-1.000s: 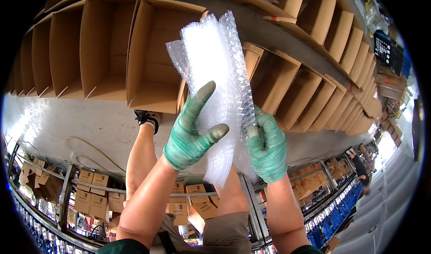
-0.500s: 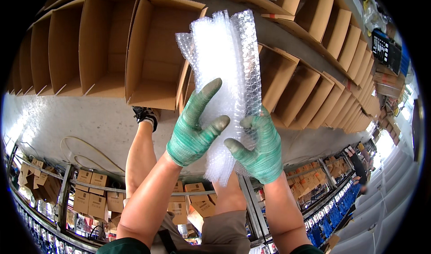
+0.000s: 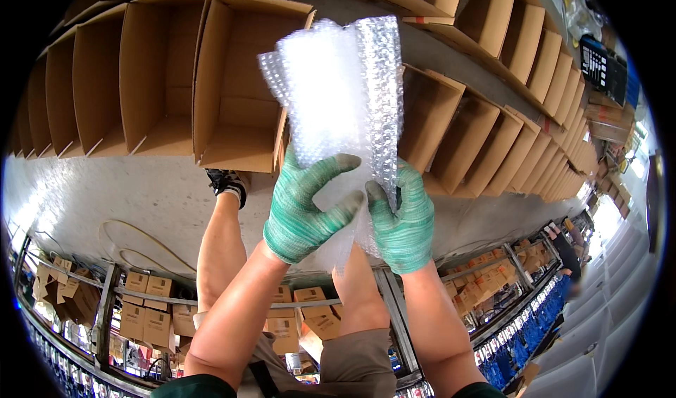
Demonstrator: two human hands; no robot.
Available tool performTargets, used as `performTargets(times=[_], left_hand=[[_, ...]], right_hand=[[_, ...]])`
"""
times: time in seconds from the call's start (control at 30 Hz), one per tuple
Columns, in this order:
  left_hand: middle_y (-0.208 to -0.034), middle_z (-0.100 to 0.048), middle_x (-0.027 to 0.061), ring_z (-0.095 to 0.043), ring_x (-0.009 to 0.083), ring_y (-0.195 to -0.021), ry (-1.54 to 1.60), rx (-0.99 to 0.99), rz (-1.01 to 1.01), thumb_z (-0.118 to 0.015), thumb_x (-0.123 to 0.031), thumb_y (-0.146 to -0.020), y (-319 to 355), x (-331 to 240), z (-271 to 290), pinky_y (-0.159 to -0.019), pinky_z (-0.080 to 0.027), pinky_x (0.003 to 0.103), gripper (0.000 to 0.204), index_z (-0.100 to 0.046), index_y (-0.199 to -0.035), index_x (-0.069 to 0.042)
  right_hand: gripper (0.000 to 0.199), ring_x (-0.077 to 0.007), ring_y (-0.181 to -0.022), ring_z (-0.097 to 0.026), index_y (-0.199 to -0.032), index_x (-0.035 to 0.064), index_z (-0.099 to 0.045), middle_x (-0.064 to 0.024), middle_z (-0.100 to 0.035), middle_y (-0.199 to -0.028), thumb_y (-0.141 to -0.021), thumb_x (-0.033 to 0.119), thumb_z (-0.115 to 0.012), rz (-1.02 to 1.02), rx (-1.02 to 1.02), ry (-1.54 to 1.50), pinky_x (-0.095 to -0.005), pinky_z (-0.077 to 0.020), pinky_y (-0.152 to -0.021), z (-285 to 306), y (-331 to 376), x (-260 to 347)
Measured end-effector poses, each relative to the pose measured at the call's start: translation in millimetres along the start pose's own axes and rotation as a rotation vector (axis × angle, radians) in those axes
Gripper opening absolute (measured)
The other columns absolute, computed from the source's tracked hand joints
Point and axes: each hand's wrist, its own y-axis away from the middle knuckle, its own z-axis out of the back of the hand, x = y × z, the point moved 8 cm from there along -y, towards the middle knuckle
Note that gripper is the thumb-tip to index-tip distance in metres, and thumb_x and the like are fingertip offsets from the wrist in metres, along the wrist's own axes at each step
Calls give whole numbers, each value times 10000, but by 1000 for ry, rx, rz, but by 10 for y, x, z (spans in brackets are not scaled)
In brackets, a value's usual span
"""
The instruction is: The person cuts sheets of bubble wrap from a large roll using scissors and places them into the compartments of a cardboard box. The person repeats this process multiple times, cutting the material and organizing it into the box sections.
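Two gloved hands share one thing here: we have a sheet of bubble wrap (image 3: 338, 95) held up in front of us, over our own bare legs and the grey floor (image 3: 105, 194) below. Our left hand (image 3: 306, 211), in a green knit glove, is closed on the lower part of the sheet, fingers spread across its face and the thumb pressed in from the side. Our right hand (image 3: 403, 222), gloved the same, pinches the sheet's right edge just beside the left, thumb in front and fingers behind, so both hands are holding and neither is free. The wrap's long axis runs away from us, from the hands toward the row of open cardboard boxes (image 3: 232, 81) that line the far side of the floor; its free end reaches over the box nearest our grip. The right edge looks rolled or doubled over into a thicker strip, the left part lying flatter. The two hands touch the sheet at nearly the same level, the left slightly nearer the middle of it, the right out on the folded edge. Shelves of small cartons (image 3: 144, 306) show beneath our arms.
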Motion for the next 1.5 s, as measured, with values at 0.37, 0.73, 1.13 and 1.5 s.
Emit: performTargets(times=[0.37,0.73,1.13,1.5], left_hand=[[-1228,-519,-27,-505,94,-909,213,-502,250,-659,-171,-864,607,885,2272,-866,-431,238,489,-567,-1340,-106],[-1318,-583,66,-589,202,-1173,696,-722,193,-601,-97,-919,871,1023,2550,-1022,-515,363,451,-559,-1368,-104],[-1577,-418,45,-438,123,-1408,435,-566,60,-434,-7,-1027,1200,1348,2916,-1162,-427,309,463,-442,-1487,-60],[-1182,-506,-80,-461,39,-921,332,-550,368,-785,-239,-812,911,1102,2397,-847,-350,207,564,-574,-1319,-108]], right_hand=[[848,-217,-1291,-468,-1579,127,-255,-82,-456,-1479,-896,163,-756,-164,-171,-888,-395,-381,-1111,79,-23,-634],[732,-377,-1308,-540,-1575,96,-304,-249,-521,-1449,-896,-84,-508,-269,27,144,-369,-411,-1102,-1322,-721,-1629],[660,-422,-1244,-563,-1589,200,-282,-260,-551,-1383,-981,-30,-395,-431,-48,492,-450,-466,-1071,-2400,-1260,-2793],[748,-395,-1501,-236,-1590,170,-297,-168,-224,-1653,-919,264,-612,41,241,662,-604,-274,-1171,-2275,-976,-1572]])
